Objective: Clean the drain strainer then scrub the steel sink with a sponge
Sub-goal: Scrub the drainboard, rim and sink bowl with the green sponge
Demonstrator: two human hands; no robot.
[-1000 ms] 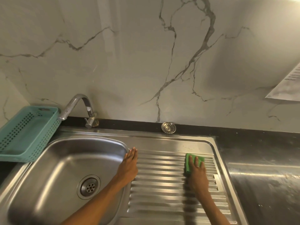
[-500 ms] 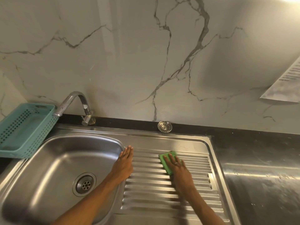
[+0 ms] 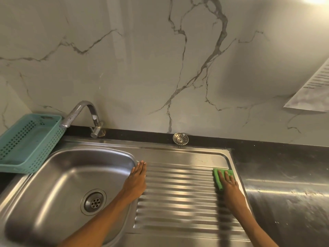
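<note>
- While both hands work: one teal basket, one tap.
- One steel sink; left hand flat, fingers straight, on bowl edge.
- One drain strainer loose on back ledge.
- Right hand presses one green sponge, fingers extended, at drainboard's right end.

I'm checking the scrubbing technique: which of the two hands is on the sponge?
The right hand, pressing the green sponge flat on the drainboard's right end. The left hand rests bare by the basin's edge.

Right hand pressing green sponge, left hand flat on steel sink
</note>
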